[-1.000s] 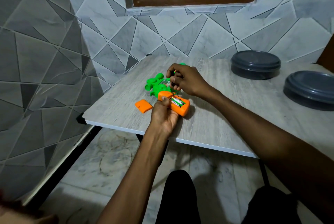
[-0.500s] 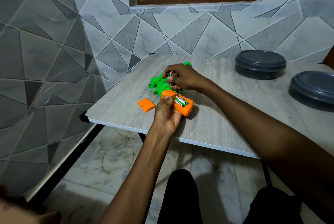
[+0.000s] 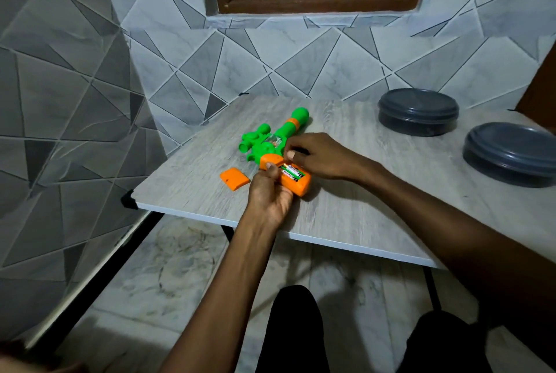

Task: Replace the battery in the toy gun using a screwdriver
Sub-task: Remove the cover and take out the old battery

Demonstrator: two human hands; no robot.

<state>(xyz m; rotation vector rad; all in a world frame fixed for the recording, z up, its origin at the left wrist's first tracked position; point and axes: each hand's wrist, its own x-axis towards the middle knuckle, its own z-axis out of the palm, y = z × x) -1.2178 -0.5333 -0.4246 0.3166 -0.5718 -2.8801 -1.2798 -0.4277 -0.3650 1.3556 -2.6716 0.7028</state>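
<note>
Worktop: pale grey wood-grain worktop (image 3: 346, 210) with a white edge, set into a corner of grey and white triangle-patterned tiled walls.
Toy gun: green and orange plastic toy gun (image 3: 272, 146) lying flat on the worktop, its rounded green muzzle pointing away towards the wall, its orange handle end nearest the person.
Battery bay: open orange battery compartment (image 3: 296, 181) in the handle, facing up, with green-and-black cylindrical batteries (image 3: 290, 172) lying side by side inside.
Cover: small flat orange plastic battery cover (image 3: 235, 179) lying loose on the worktop just left of the handle, apart from the gun.
Left hand: left hand (image 3: 270, 195) comes in from the near edge; its grip is closed around the near side of the orange handle, thumb tip resting on the handle's top beside the batteries.
Right hand: right hand (image 3: 322, 157) reaches in from the right and rests over the far side of the compartment; fingers curled together with the tips at the upper end of the batteries. Whether this grip pinches anything I cannot tell.
Far side: two round dark grey lidded plastic containers (image 3: 418, 110) stand on the worktop at the right, well apart from the gun.
Below: the person's dark-trousered knees (image 3: 294, 327) under the worktop edge, above a marbled floor.
</note>
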